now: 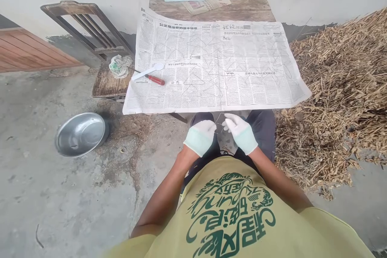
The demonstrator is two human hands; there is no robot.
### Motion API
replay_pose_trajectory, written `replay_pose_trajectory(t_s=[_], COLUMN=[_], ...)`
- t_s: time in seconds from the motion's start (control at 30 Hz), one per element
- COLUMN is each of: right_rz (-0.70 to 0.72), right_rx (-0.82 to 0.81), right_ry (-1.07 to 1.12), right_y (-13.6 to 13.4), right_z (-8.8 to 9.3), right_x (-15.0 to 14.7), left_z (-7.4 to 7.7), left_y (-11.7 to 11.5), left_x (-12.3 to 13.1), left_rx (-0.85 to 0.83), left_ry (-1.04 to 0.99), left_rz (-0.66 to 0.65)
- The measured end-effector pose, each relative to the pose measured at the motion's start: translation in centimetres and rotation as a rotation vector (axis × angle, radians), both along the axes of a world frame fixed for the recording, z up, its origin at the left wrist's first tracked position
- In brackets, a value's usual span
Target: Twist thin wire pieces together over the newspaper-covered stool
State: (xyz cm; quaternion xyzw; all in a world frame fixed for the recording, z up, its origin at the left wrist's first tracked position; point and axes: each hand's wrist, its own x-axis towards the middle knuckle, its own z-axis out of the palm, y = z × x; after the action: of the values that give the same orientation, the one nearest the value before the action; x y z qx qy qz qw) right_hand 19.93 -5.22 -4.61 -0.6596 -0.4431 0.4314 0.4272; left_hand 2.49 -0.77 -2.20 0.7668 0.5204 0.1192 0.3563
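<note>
Head view: both gloved hands meet low in the middle of the frame, over the person's lap and just below the near edge of the newspaper (217, 68) that covers the desk (242, 8). The left hand (201, 136) and the right hand (241, 131) sit close together, knuckles up, fingertips turned in toward each other. Between them is a thin wire (218, 118) - very fine and hard to follow against the dark trousers. Each hand is pinched narrow on one end of it, thumb and forefinger closed. The wire lies in the small gap between the fingertips, and its long axis runs roughly left to right from one hand to the other. Its middle bows up and away from the person, toward the desk edge, as a small arch. Where exactly the ends point is hidden inside the gloves.

On the newspaper lie many more bent wires (193, 82), scattered across the page. At its left end rest a red-handled screwdriver (155, 80) and, just beside it, a white spoon (148, 71). A wooden chair (90, 32) stands left of the desk, a metal basin (81, 134) sits on the concrete floor (60, 201), and a heap of straw (338, 88) fills the right - well apart from the hands.
</note>
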Motion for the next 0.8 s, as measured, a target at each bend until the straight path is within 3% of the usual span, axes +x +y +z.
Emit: replay_pose_trajectory(t_s=[0.2,0.5,0.6,0.8], right_rz=[0.039,0.158,0.194,0.09], right_rx=[0.088,0.083,0.089,0.086], right_ry=[0.1,0.239,0.235,0.408], right_y=[0.2,1.1,1.2,1.4], right_z=[2.1,3.6,3.6,1.6], right_x=[-0.2,1.2,1.6,0.7], left_z=[0.6,1.0,0.8,-0.7], left_y=[-0.2,-0.6,-0.6,-0.6], left_x=[-0.4,-0.7,-0.6,0.0], left_rx=[-0.321,-0.397,-0.526,-0.718], left_ry=[-0.212,-0.259,-0.362,-0.668], left_rz=[0.039,0.06,0.102,0.232])
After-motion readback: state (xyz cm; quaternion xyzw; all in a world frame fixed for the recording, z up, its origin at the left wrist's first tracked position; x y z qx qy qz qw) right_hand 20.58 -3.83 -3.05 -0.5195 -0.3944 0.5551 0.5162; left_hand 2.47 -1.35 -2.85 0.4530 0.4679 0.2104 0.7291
